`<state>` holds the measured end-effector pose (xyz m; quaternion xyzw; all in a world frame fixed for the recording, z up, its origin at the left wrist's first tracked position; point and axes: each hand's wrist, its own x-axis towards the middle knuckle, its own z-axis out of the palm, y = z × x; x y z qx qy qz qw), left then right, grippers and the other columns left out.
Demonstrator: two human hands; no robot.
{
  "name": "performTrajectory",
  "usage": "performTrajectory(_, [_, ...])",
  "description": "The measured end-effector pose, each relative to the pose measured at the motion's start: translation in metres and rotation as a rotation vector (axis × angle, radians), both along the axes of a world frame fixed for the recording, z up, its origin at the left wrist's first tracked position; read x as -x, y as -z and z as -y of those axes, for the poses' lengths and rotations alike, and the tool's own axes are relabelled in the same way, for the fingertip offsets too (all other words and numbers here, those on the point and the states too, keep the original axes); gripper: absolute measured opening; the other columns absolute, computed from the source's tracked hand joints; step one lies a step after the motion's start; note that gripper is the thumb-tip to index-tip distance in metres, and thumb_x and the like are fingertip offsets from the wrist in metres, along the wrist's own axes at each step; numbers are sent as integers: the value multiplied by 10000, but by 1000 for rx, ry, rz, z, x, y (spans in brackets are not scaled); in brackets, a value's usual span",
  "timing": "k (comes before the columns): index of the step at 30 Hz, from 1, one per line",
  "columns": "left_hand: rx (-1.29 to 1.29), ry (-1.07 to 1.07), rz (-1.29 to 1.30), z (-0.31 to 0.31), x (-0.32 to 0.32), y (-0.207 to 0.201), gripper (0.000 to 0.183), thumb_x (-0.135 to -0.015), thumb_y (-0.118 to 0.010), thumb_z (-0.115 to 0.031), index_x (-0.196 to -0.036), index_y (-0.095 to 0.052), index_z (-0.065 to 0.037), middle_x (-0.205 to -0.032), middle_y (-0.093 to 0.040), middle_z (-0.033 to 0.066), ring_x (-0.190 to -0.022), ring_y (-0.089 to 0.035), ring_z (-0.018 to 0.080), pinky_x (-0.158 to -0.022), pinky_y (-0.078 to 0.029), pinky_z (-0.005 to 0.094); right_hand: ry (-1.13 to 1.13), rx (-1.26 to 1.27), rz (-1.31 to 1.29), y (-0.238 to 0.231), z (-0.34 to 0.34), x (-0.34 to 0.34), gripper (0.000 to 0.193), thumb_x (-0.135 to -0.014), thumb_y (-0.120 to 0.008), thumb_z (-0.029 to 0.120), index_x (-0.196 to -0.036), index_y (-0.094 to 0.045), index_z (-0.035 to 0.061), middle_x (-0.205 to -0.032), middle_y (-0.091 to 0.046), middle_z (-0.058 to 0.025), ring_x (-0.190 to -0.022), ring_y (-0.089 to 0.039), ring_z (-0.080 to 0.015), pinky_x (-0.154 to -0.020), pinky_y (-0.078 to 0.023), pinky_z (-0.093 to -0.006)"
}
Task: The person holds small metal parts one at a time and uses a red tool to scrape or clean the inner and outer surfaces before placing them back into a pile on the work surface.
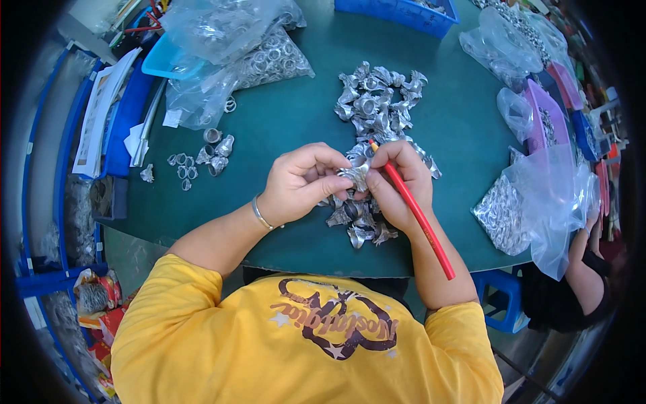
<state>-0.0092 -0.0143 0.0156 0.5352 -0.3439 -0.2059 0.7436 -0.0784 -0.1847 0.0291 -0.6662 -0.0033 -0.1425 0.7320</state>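
Observation:
Between thumb and fingers, my left hand (299, 180) pinches a chunky silver metal ring (355, 176). My right hand (406, 183) is closed around a red pencil (425, 223), whose sharpened end points up and away from me. The thumb of that hand lies against the ring's right side. Under and beyond both hands spreads a pile of similar silver rings (380, 101) on the green tabletop (289, 111). Part of the pile is covered by my hands, and the ring's underside is hidden.
Loose silver rings (217, 161) lie at the left, below clear bags of rings (272, 60). A blue tray (410, 15) stands at the far edge. On the right are another filled bag (503, 214) and a purple bin (542, 114). Another person's arm (580, 269) shows at the right.

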Motion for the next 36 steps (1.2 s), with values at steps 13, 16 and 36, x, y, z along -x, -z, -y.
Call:
performTrajectory(13, [103,-1266,1471,-20,-127,-136,200,-729,-738,-36,-880,-608,-40,-895,-595,85,-839,-578,243,-755,-476,317,248,148,222,4,11,0,97,-834,-520,-64,-876,-498,20,-680,-599,-67,-572,-581,-96,-511,-474,-227])
performTrajectory(16, [-384,-1265,1520,-47,-180,-150,142,-765,-718,-131,-877,-670,-57,-875,-649,109,-850,-615,270,-770,-482,353,264,208,231,4,7,-8,88,-838,-545,-44,-880,-511,26,-663,-606,-64,-560,-578,-94,-521,-468,-228])
performTrajectory(36, [-388,-336,101,13,-52,8,191,-764,-718,32,-809,-546,-38,-1049,-618,70,-884,-604,110,-735,-507,242,332,448,303,0,14,-9,268,-901,-548,23,-1163,-546,-32,-876,-606,-83,-723,-572,-82,-635,-474,-201])
